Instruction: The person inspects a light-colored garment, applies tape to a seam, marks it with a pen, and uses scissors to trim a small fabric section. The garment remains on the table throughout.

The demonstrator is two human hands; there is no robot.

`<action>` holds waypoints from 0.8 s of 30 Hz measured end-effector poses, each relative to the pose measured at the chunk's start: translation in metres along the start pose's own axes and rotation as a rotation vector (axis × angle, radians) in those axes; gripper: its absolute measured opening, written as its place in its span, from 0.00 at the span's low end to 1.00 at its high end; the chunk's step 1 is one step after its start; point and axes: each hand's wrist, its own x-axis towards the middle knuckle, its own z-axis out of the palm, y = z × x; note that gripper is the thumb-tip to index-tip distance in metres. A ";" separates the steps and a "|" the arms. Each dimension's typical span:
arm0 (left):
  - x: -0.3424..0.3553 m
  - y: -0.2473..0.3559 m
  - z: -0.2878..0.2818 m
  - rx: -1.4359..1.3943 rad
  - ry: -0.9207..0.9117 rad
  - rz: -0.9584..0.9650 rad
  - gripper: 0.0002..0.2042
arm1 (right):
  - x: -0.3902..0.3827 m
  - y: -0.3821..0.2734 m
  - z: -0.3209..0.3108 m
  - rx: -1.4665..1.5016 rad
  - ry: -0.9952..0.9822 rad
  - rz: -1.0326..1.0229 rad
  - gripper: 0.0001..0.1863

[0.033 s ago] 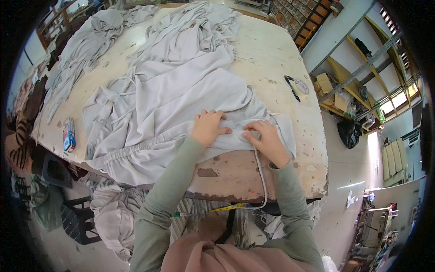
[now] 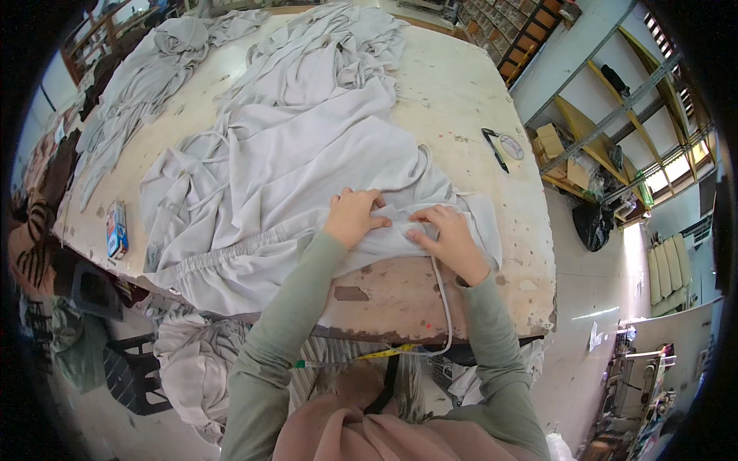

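Observation:
A light grey garment (image 2: 307, 161) with a gathered elastic band (image 2: 231, 250) lies spread on the table. My left hand (image 2: 354, 217) rests on its near edge, thumb and bent index finger apart. To the right, my right hand (image 2: 453, 242) touches the same cloth, with a gap between thumb and index finger; neither hand appears to grip anything. A thin white cord (image 2: 446, 303) comes out from the cloth beside my right hand and drops past the table's front edge.
The worn pale table (image 2: 461, 84) carries more grey cloth (image 2: 154, 65) at the far left. A small blue box (image 2: 117, 230) sits near the left edge; a black pen (image 2: 496, 150) and a tape roll (image 2: 510, 147) lie at right. A yellow measuring tape (image 2: 388, 353) hangs before me.
My right thumb and index finger have shifted slightly left on the cloth and spread a little. My left hand stays nearly still.

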 end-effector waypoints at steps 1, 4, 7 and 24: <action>-0.001 0.003 -0.003 -0.073 -0.048 -0.002 0.10 | -0.003 -0.004 0.001 -0.009 0.040 -0.017 0.13; -0.012 0.012 -0.021 -0.457 0.087 0.220 0.08 | -0.003 -0.013 -0.002 -0.038 0.101 -0.083 0.14; -0.036 0.024 -0.047 -0.849 -0.022 -0.046 0.07 | 0.002 -0.017 -0.008 -0.041 0.164 -0.182 0.14; -0.201 -0.011 -0.146 0.858 1.494 0.042 0.24 | -0.050 0.025 -0.042 0.682 0.021 0.361 0.20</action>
